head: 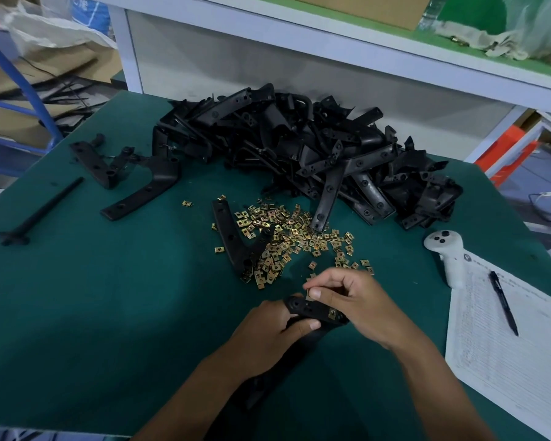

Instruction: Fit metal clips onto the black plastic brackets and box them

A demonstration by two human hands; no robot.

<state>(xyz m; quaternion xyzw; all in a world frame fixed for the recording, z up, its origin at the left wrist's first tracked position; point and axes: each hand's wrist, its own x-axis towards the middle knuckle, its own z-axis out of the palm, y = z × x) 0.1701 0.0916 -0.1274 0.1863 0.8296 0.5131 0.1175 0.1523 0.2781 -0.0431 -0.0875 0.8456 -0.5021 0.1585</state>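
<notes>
— While the left hand (269, 326) grips the bracket (312, 310) near the tabletop (109, 313) edge, what's the right hand (347, 297) doing?
— Pinching a clip (308, 295) against it; loose clips (283, 237) lie beyond.

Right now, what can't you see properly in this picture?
- Held bracket, head view: the left hand and right hand cover much of it.
- Pinched clip: mostly hidden by the right fingers.
- Paper: print too small to read, cut off by the right edge.
- Bracket pile: lower pieces buried under upper ones.
- Box: none in view.
</notes>
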